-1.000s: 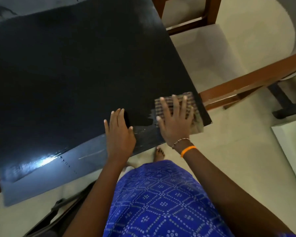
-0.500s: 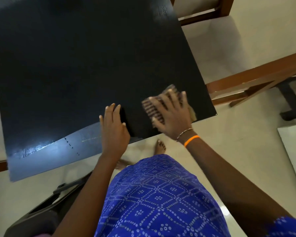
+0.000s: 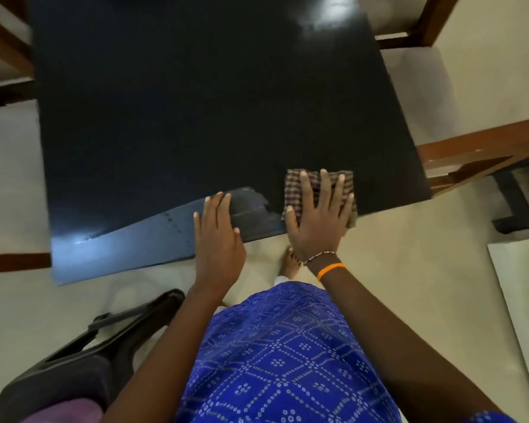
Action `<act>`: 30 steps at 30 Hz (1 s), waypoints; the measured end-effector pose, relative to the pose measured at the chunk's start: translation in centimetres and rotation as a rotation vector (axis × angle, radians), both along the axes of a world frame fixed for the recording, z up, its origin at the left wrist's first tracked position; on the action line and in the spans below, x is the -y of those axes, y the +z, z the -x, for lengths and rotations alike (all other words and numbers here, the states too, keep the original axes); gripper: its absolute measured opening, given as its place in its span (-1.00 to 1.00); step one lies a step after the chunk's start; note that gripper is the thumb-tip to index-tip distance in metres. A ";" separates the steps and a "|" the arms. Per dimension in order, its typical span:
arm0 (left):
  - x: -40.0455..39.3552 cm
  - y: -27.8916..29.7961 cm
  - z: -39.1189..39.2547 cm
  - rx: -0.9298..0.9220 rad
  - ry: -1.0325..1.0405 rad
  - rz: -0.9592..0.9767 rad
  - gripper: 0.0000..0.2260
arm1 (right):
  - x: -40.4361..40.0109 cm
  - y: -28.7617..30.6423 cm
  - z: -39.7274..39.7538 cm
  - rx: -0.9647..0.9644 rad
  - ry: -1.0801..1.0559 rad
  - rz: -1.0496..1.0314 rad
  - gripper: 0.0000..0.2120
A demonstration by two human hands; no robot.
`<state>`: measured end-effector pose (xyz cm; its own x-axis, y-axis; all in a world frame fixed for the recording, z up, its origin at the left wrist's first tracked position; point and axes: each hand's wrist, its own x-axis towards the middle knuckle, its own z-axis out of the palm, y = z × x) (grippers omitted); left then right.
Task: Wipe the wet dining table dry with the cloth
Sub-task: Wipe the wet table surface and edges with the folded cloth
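Checked cloth (image 3: 318, 190) under flat right hand (image 3: 316, 224); left hand (image 3: 217, 239) flat on table (image 3: 196, 102).

At the upper right of my view I see a brown wooden chair frame (image 3: 434, 19), with a wooden rail (image 3: 477, 148) lower on the right. A black chair (image 3: 104, 340) sits at the lower left. A pale slab, perhaps a mat (image 3: 522, 285), lies at the right edge on the cream floor (image 3: 409, 254).
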<state>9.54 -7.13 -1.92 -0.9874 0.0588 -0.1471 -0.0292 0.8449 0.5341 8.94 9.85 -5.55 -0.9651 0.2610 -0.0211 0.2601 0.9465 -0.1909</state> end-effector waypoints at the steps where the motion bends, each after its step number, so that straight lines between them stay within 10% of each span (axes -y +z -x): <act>1: 1.6 0.0 -0.4 0.000 0.037 -0.002 -0.48 | 2.2 0.0 0.0 0.007 0.037 -0.002 -0.36; 17: 27.8 -0.5 -7.7 -0.018 0.598 -0.129 -0.47 | 37.3 1.1 -2.0 0.134 0.825 0.049 -0.39; 23: 29.2 -0.5 -6.4 0.005 0.553 -0.323 -0.58 | 33.7 0.4 -0.8 0.021 1.100 -0.023 -0.38; 30: 28.0 -0.7 -2.7 0.038 0.485 -0.494 -0.63 | 23.1 0.8 0.4 0.004 0.810 -0.032 -0.39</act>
<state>12.19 -35.14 -2.64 -0.9136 -0.3191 -0.2519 -0.3688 0.3896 0.8439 8.52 -13.26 -4.79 -0.8545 -0.5187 -0.0290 -0.5082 0.8461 -0.1609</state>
